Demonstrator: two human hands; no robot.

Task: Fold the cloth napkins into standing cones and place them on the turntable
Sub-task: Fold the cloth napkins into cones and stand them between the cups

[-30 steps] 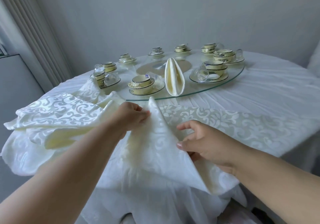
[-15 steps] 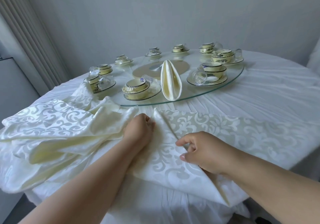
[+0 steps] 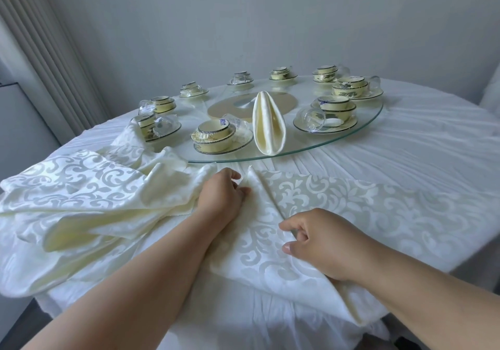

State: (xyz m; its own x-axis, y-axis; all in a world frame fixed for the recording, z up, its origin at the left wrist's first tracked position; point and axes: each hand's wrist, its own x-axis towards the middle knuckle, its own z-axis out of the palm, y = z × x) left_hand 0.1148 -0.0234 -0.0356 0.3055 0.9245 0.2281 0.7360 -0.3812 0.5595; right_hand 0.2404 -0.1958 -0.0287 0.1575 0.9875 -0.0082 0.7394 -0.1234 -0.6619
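A cream patterned cloth napkin [image 3: 259, 244] lies folded on the table's near edge. My left hand [image 3: 220, 197] pinches its top corner against the table. My right hand [image 3: 319, 244] grips the napkin's folded right edge, fingers curled around the cloth. One folded napkin cone [image 3: 267, 128] stands upright on the glass turntable [image 3: 359, 136] near its front rim. A heap of more cream napkins [image 3: 78, 195] lies to the left of my left hand.
Several yellow cup-and-saucer sets [image 3: 216, 137] and overturned clear glasses [image 3: 311, 118] ring the turntable. A patterned runner [image 3: 378, 201] crosses the white tablecloth to the right. A wall stands behind; a curtain [image 3: 40, 38] hangs at left.
The napkin's raised point has been laid down flat on the table. My left hand moved down with it, and my right hand settled lower on the folded edge.
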